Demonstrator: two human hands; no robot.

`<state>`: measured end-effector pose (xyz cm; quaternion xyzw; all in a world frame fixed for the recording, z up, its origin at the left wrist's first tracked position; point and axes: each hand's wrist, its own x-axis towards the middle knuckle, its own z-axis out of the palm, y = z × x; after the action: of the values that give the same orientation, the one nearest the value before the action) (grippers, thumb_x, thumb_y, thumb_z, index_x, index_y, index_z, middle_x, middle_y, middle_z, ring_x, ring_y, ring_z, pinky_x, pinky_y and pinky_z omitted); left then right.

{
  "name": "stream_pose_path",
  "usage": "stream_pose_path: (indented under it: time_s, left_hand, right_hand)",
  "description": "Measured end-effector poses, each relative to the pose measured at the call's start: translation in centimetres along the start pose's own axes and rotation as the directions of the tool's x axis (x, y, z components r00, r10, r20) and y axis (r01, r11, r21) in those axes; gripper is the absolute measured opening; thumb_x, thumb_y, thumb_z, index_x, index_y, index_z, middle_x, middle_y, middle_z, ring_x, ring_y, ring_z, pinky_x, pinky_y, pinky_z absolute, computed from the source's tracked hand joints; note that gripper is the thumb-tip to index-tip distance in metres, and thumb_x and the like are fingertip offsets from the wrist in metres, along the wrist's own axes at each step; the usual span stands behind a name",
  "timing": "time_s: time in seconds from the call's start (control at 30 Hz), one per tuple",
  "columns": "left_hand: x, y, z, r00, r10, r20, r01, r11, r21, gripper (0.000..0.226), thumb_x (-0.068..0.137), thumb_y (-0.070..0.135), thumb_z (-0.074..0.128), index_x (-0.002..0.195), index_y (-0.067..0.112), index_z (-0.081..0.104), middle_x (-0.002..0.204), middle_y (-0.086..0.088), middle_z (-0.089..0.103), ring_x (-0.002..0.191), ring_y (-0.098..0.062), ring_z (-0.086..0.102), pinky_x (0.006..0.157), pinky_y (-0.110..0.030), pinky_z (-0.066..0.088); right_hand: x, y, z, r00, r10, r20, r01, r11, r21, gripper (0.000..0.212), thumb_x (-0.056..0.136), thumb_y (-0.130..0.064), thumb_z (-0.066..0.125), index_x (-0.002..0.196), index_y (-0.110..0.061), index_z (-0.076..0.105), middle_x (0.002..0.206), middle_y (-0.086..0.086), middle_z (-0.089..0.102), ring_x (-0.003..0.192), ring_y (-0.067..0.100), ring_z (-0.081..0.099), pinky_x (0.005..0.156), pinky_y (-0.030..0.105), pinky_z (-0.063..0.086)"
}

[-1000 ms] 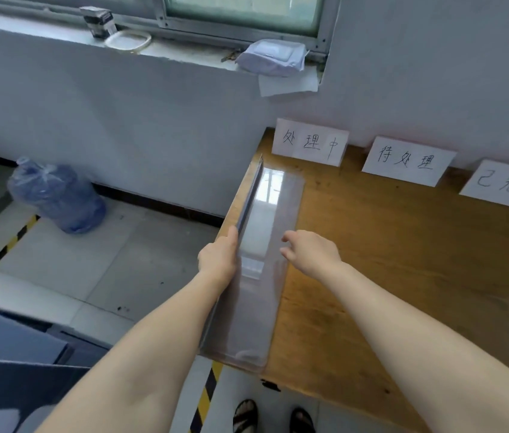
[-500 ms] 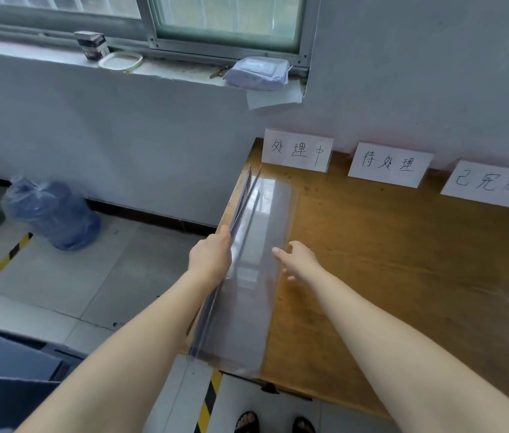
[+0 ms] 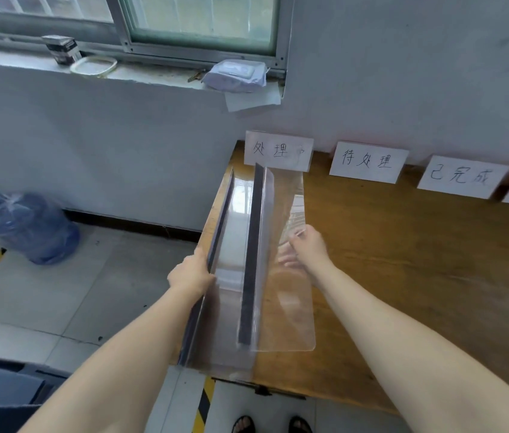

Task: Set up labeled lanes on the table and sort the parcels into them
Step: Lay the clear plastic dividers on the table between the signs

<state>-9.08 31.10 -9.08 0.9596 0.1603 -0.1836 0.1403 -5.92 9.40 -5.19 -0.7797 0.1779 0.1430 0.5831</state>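
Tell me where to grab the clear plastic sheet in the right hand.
Pinch the clear plastic sheet midway along its right long edge, from the right, where the right hand holds it. It is long, so mid-length should balance it; the clear divider in the left hand blocks the dark-strip side.

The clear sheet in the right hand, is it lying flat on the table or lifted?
Lifted and tilted: the right hand grips the clear sheet by its edge, and its far end overlaps the leftmost label.

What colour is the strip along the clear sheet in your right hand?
The long edge strip on the transparent plastic sheet is dark, near black; head view.
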Motion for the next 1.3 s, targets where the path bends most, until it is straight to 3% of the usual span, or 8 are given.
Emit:
stream_pose_path:
  time_s: [0.23,0.6,0.73,0.83,0.93,1.03,1.23,1.3]
  left_hand:
    - [0.4,0.3,0.4,0.997,0.054,-0.058,-0.044,0.987,0.156,0.019,0.090,0.011,0.050,0.109,0.010,0.055,0.113,-0.010,0.060,0.104,-0.032,0.059,0.069,-0.033,0.042]
    - [0.1,1.4,-2.1,0.990,0.134,-0.035,-0.123,0.966,0.229,0.027,0.090,0.002,0.038,0.111,0.007,0.055,0.110,-0.014,0.060,0.100,-0.037,0.059,0.077,-0.042,0.050]
    - [0.1,3.0,-4.1,0.991,0.132,-0.034,-0.132,0.991,0.004,0.021,0.091,0.007,0.033,0.100,0.007,0.051,0.106,-0.016,0.058,0.087,-0.035,0.054,0.070,-0.037,0.044]
    - [-0.2,6.0,-5.0,0.984,0.178,-0.002,-0.174,0.958,-0.229,0.018,0.096,0.010,0.034,0.080,0.008,0.044,0.097,-0.017,0.057,0.077,-0.033,0.057,0.068,-0.040,0.050]
    - [-1.6,10.2,-5.0,0.972,0.225,0.061,-0.173,0.870,-0.463,0.018,0.101,0.027,0.040,0.100,0.011,0.048,0.090,-0.010,0.055,0.061,-0.020,0.054,0.051,-0.029,0.047]
    - [-3.3,15.4,-4.1,0.960,0.272,0.070,-0.189,0.809,-0.556,0.025,0.101,0.033,0.041,0.111,0.011,0.046,0.086,-0.009,0.053,0.057,-0.018,0.052,0.048,-0.026,0.045]
    - [-6.6,26.9,0.2,0.954,0.298,0.025,-0.212,0.735,-0.644,0.033,0.100,0.035,0.041,0.116,0.007,0.051,0.083,-0.009,0.052,0.057,-0.026,0.057,0.056,-0.036,0.053]
    - [-7.8,30.7,1.9,0.953,0.303,0.018,-0.217,0.722,-0.657,0.036,0.101,0.034,0.040,0.121,0.007,0.051,0.078,-0.008,0.051,0.056,-0.026,0.055,0.054,-0.033,0.049]
  right_hand:
    - [0.3,2.0,-0.1,0.999,0.051,-0.011,-0.052,0.996,-0.069,0.008,0.100,-0.015,0.046,0.094,-0.016,0.050,0.086,0.017,0.068,0.062,0.025,0.067,0.055,0.028,0.056]
    - [0.6,1.3,-0.1,0.999,0.028,-0.027,-0.030,0.997,-0.071,0.012,0.100,-0.014,0.048,0.109,-0.009,0.053,0.081,0.009,0.063,0.067,0.021,0.067,0.066,0.031,0.058]
    - [-0.4,0.4,-1.7,0.999,0.021,-0.037,-0.023,0.998,-0.057,0.017,0.100,-0.014,0.048,0.114,-0.005,0.053,0.084,0.011,0.064,0.069,0.022,0.067,0.067,0.032,0.059]
    - [-1.2,-0.3,-4.8,0.994,-0.037,-0.106,0.025,0.993,-0.115,0.013,0.101,-0.012,0.045,0.111,-0.005,0.049,0.088,0.004,0.057,0.068,0.009,0.057,0.055,0.013,0.051]
    - [-1.2,-0.2,-9.3,0.980,-0.089,-0.176,0.063,0.987,-0.149,0.027,0.100,-0.019,0.049,0.124,-0.006,0.051,0.123,0.011,0.056,0.103,0.020,0.055,0.090,0.031,0.049]
    - [-1.9,0.3,-14.6,0.968,-0.113,-0.223,0.091,0.990,-0.106,0.019,0.099,-0.021,0.051,0.114,-0.010,0.054,0.126,0.010,0.056,0.104,0.018,0.051,0.090,0.032,0.044]
    - [-4.0,4.6,-27.5,0.948,-0.062,-0.311,0.030,0.994,-0.106,0.047,0.101,-0.029,0.047,0.144,-0.010,0.037,0.149,0.007,0.039,0.134,0.025,0.041,0.109,0.036,0.035]
    - [-4.7,6.4,-32.1,0.937,-0.044,-0.346,0.010,0.995,-0.099,0.048,0.101,-0.030,0.046,0.144,-0.012,0.036,0.147,0.006,0.041,0.131,0.024,0.044,0.104,0.031,0.038]
